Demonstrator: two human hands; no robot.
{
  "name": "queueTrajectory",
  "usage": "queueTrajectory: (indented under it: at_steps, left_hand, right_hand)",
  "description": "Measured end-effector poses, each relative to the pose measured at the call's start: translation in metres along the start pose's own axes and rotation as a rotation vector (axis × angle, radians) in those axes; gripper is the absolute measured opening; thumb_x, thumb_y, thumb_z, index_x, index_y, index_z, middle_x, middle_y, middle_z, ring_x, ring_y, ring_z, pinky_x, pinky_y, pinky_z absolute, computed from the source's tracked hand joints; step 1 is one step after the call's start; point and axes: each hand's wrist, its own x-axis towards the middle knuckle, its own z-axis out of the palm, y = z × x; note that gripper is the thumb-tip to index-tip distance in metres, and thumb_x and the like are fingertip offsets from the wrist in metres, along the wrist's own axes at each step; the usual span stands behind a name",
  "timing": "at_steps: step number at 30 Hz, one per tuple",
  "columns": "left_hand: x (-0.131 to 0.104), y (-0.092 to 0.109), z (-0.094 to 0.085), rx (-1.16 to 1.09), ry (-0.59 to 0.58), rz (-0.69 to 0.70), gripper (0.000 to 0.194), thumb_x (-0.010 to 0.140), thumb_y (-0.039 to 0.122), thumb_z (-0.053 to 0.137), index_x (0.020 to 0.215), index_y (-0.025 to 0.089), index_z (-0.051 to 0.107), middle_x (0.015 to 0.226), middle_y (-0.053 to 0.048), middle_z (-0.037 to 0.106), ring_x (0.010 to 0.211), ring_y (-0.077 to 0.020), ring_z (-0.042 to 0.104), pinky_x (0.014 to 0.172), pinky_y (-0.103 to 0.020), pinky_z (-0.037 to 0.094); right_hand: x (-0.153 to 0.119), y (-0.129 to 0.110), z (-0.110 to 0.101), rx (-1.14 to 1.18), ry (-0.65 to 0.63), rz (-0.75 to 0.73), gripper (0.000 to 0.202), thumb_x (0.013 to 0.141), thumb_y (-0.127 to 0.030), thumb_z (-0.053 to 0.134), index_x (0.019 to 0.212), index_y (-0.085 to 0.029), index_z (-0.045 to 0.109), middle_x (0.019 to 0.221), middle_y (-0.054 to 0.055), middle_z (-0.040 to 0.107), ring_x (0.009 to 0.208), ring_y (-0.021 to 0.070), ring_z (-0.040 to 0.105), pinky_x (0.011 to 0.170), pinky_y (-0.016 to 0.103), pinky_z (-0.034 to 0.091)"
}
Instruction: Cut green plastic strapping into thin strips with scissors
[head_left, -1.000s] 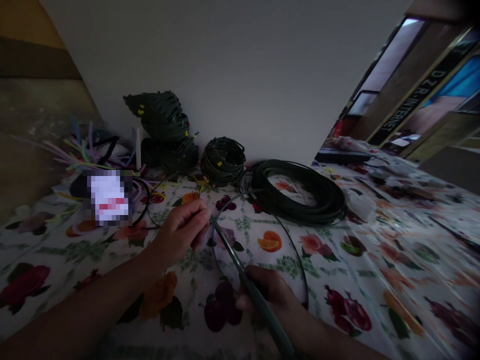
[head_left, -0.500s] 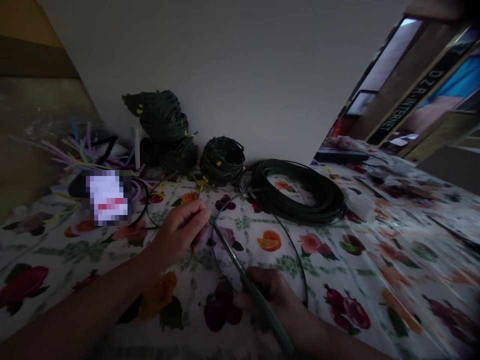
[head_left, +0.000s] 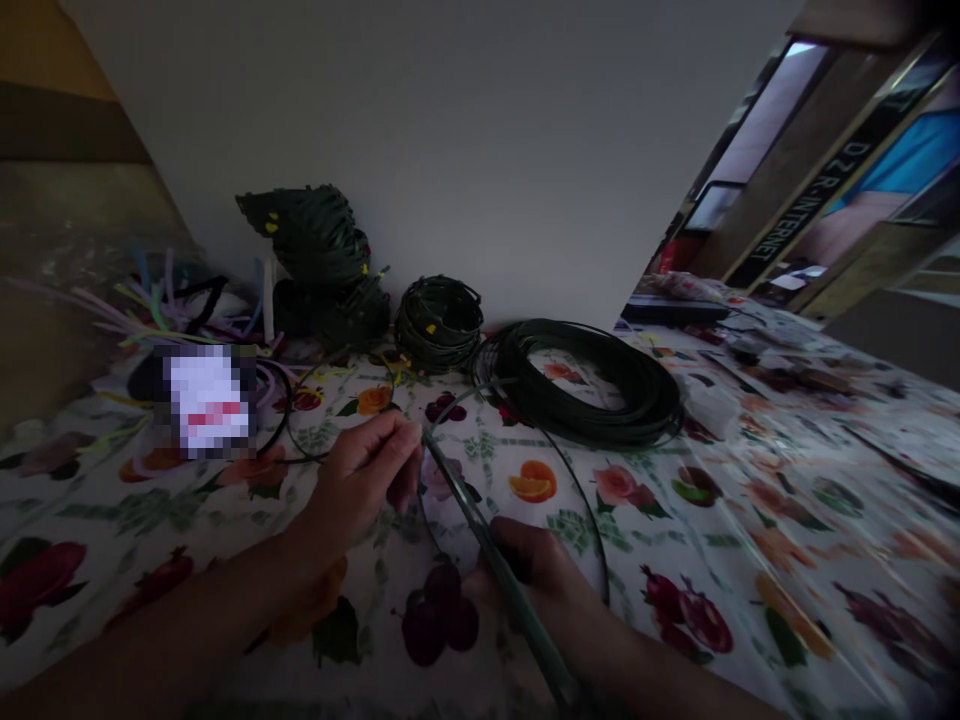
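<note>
Basket (head_left: 311, 240), left of upper centre, looks fully woven. Left hand (head_left: 371, 462), near centre, pinches strip (head_left: 466, 509) at upper end. Smaller basket (head_left: 435, 345) above also looks formed. Strip slants lower right, appears unworked. Right hand (head_left: 534, 568), lower centre, grips it. Coil (head_left: 649, 395), right, seems plentiful.

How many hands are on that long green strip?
2. The left hand pinches the green strip farther away; the right hand holds it closer to us. I see no others on it.
</note>
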Motion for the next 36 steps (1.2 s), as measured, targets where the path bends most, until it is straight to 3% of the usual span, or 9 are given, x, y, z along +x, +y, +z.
queueTrajectory:
  at_steps: [7, 18, 26, 36]
  left_hand:
    - [-0.008, -0.009, 0.021, -0.085, -0.087, -0.074, 0.025, 0.094, 0.037, 0.052, 0.08, 0.018, 0.057, 0.074, 0.001, 0.062, 0.055, -0.0111, 0.062, 0.052, -0.024, 0.049]
    - [-0.005, -0.015, 0.024, -0.165, -0.025, -0.107, 0.024, 0.09, 0.034, 0.057, 0.072, 0.018, 0.055, 0.065, 0.001, 0.062, 0.051, -0.0104, 0.059, 0.05, -0.023, 0.048]
    - [-0.003, -0.017, 0.023, -0.267, -0.015, -0.144, 0.022, 0.086, 0.031, 0.059, 0.07, 0.017, 0.055, 0.061, 0.002, 0.062, 0.047, -0.0101, 0.058, 0.047, -0.023, 0.046]
    - [-0.009, -0.026, 0.033, -0.334, -0.058, -0.167, 0.02, 0.088, 0.028, 0.058, 0.072, 0.017, 0.058, 0.061, 0.002, 0.062, 0.048, -0.0095, 0.057, 0.049, -0.022, 0.044]
  right_hand:
    - [0.003, 0.002, -0.002, -0.139, 0.11, -0.011, 0.035, 0.078, -0.04, 0.07, 0.068, -0.018, 0.045, 0.061, -0.006, 0.04, 0.06, 0.0098, 0.034, 0.05, 0.021, 0.027]
    - [0.001, -0.002, 0.001, -0.132, 0.107, -0.046, 0.04, 0.079, -0.044, 0.069, 0.065, -0.019, 0.042, 0.058, -0.006, 0.039, 0.057, 0.0094, 0.034, 0.05, 0.022, 0.026]
    - [0.008, 0.007, -0.002, -0.194, 0.126, -0.026, 0.039, 0.076, -0.042, 0.074, 0.066, -0.018, 0.045, 0.06, -0.006, 0.041, 0.058, 0.0092, 0.035, 0.05, 0.021, 0.026]
    - [0.006, -0.009, -0.008, -0.186, 0.081, -0.03, 0.041, 0.074, -0.049, 0.075, 0.072, -0.018, 0.048, 0.063, -0.006, 0.042, 0.06, 0.0103, 0.035, 0.051, 0.022, 0.027]
